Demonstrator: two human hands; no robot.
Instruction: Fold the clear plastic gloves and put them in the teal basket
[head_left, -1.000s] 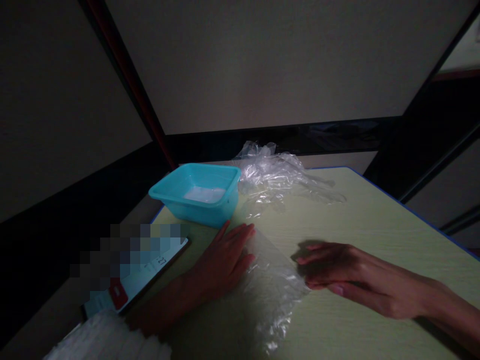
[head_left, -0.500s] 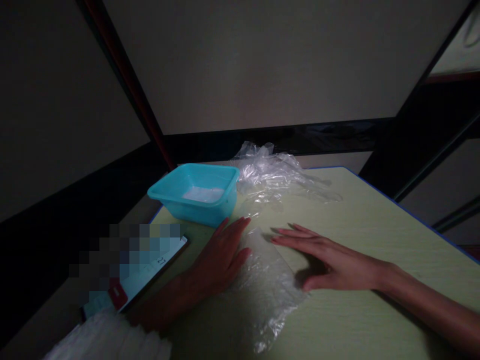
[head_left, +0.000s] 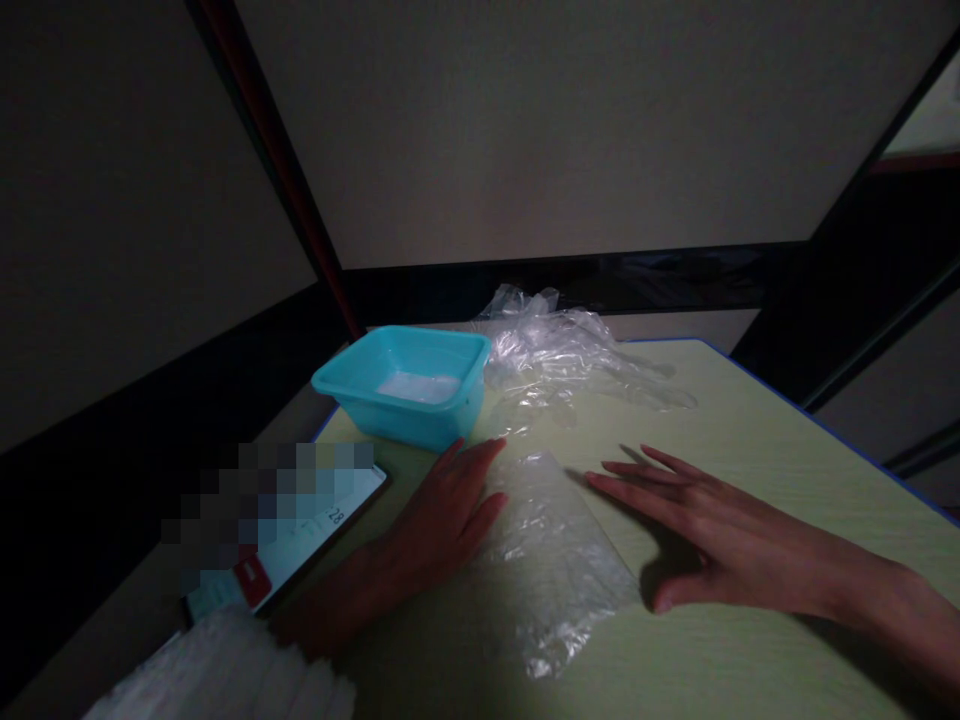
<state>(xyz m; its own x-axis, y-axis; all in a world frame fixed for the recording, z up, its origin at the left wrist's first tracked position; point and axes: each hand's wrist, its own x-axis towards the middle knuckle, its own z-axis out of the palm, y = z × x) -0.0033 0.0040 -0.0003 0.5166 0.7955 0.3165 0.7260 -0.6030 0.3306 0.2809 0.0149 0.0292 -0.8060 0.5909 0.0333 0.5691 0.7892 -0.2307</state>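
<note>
A clear plastic bag (head_left: pixel 555 555) lies flat on the pale green table (head_left: pixel 750 420). My left hand (head_left: pixel 442 515) rests palm down on the bag's left edge, fingers stretched out. My right hand (head_left: pixel 697 535) lies flat on the table just right of the bag, fingers spread and pointing left, holding nothing. A fluffy white sleeve (head_left: pixel 225 675) covers my left forearm.
A turquoise plastic tub (head_left: pixel 405 395) with something white inside stands at the table's far left. A heap of crumpled clear plastic (head_left: pixel 570 355) lies behind it. A phone (head_left: pixel 300 545) with a lit screen lies at the left edge. Dark frame bars surround the table.
My right hand swept left across the bag, then slid back right off it onto the bare table. The bag now lies flatter. My left hand stayed put.
</note>
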